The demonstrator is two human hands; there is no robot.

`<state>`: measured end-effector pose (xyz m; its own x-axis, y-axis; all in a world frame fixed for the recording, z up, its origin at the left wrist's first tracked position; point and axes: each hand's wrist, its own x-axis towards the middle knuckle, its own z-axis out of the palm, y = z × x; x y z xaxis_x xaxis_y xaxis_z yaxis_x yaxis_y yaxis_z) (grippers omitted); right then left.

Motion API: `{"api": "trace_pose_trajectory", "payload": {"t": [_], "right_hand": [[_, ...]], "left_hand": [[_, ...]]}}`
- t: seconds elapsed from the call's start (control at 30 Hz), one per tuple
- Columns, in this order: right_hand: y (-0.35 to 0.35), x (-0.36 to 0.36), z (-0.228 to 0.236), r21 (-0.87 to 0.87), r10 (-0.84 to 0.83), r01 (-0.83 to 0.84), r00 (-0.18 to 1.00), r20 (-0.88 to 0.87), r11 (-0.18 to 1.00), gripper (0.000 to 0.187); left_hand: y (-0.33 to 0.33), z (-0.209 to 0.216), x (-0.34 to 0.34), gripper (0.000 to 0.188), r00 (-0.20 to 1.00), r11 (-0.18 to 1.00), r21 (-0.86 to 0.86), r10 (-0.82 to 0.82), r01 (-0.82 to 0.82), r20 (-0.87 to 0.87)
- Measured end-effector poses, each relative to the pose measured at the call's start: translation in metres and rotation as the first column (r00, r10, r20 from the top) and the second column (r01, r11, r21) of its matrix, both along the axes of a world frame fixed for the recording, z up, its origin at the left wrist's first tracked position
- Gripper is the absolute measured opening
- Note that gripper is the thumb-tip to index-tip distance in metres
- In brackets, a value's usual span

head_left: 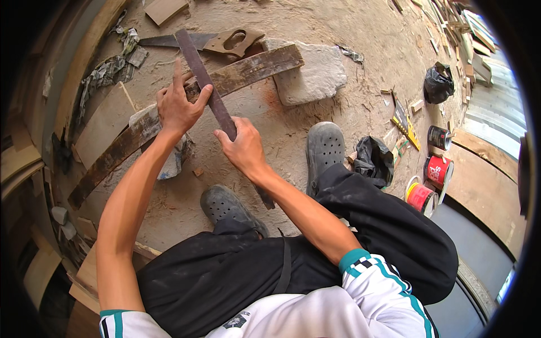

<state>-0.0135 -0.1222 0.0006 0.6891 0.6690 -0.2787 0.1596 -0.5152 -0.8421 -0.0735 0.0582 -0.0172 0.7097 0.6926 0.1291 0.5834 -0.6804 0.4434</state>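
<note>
A long, narrow dark reddish-brown strip (202,72), probably wood, slants across the middle. My right hand (243,145) is closed around its lower part, and the strip's near end shows below my wrist. My left hand (180,107) is beside the strip's upper part, index finger stretched out and thumb touching the strip. Beneath the strip lies a worn, stained wooden plank (242,74), its right end resting on a pale stone block (310,73). Its left part runs under my left forearm. A handsaw (232,43) with a wooden handle lies just beyond the plank.
Rightward are a yellow-and-black saw-like tool (406,121), a black plastic bag (374,161), another dark bag (439,83), and several paint cans, including a red one (438,170). Boards (104,124) and crumpled paper (115,62) lie left. My clogs (326,147) stand on the dusty floor.
</note>
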Motion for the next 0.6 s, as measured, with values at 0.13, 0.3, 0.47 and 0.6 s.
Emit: {"api": "trace_pose_trajectory", "payload": {"t": [0.13,0.3,0.47,0.6], "right_hand": [[-0.0005,-0.0010,-0.0016,0.021,-0.005,0.004,1.000,0.018,1.000,0.043],[-0.0001,-0.0034,-0.0019,0.028,-0.015,0.015,1.000,0.025,0.999,0.043],[0.0001,-0.0049,-0.0006,0.038,-0.036,0.035,0.999,0.012,0.999,0.043],[-0.0003,-0.0048,-0.0039,0.033,-0.021,0.020,1.000,0.021,0.999,0.044]], "left_hand": [[0.0001,0.0045,-0.0010,0.062,0.992,0.993,0.003,-0.121,0.121,-0.025],[0.0003,0.0013,-0.0017,0.058,0.992,0.991,0.047,-0.122,0.123,-0.033],[0.0010,-0.0017,-0.0022,0.059,0.990,0.988,0.077,-0.126,0.131,-0.067],[0.0013,-0.0020,-0.0019,0.059,0.988,0.987,0.083,-0.132,0.139,-0.082]]}}
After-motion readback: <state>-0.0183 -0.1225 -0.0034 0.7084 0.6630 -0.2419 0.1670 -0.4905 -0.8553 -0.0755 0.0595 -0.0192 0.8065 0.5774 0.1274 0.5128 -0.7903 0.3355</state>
